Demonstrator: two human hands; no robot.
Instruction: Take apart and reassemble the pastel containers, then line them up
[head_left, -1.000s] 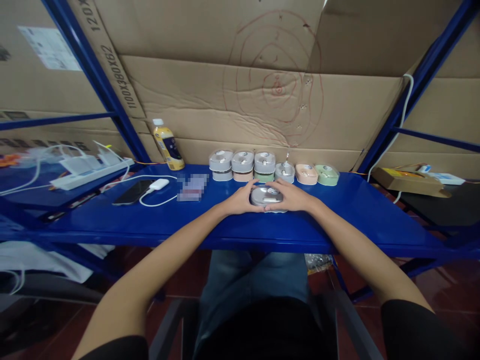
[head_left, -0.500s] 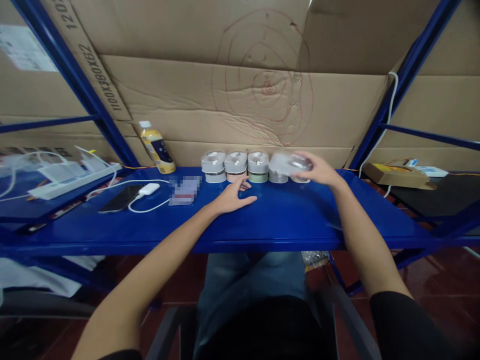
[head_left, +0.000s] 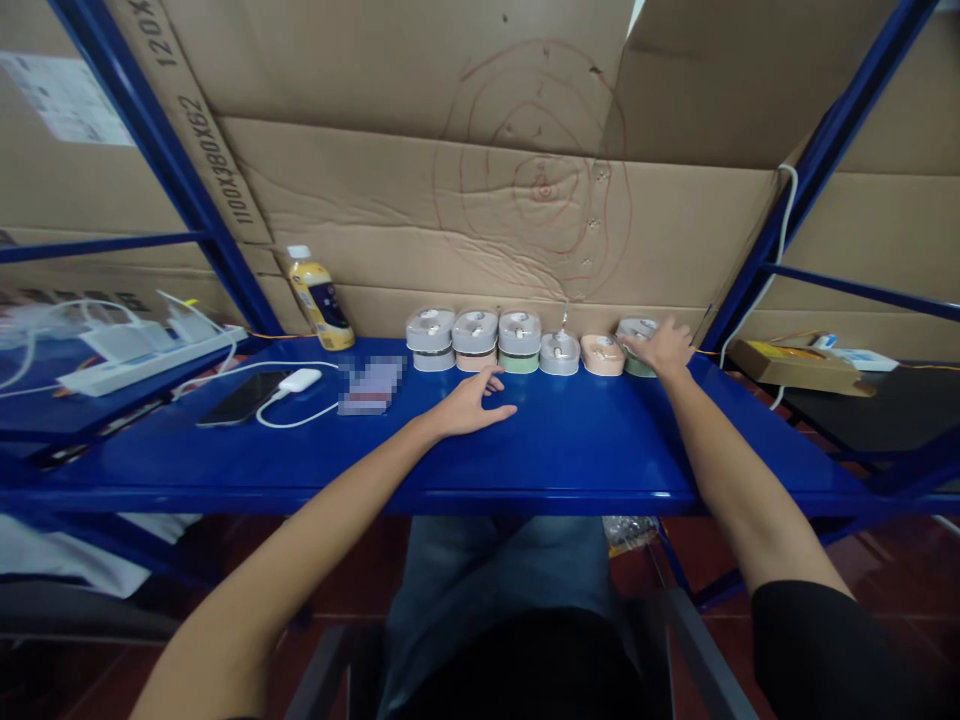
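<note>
My right hand [head_left: 664, 345] is at the right end of a row of small lidded plastic containers. Its thumb reaches across the front of a grey container with a clear lid [head_left: 636, 327], its fingers at the right side. That container sits on a green container [head_left: 641, 366]. To the left stand a single peach container [head_left: 602, 354] and a single grey container [head_left: 559, 353]. Further left are three two-high stacks: grey-topped over green [head_left: 519, 340], over peach [head_left: 475, 338] and over grey [head_left: 431, 337]. My left hand [head_left: 474, 400] rests on the table before them, fingers apart, holding nothing.
The blue table [head_left: 570, 450] backs onto a cardboard wall [head_left: 360, 190]. A yellow bottle [head_left: 321, 300], a phone [head_left: 238, 398], a white charger [head_left: 299, 380] with cable and a blurred-out item [head_left: 373, 387] lie left. A blue post [head_left: 825, 150] and cardboard box [head_left: 799, 366] are right.
My right hand has moved right with a blurred clear-lidded container, from above the grey and peach containers to the green one at the end. My left hand has stayed in place.
</note>
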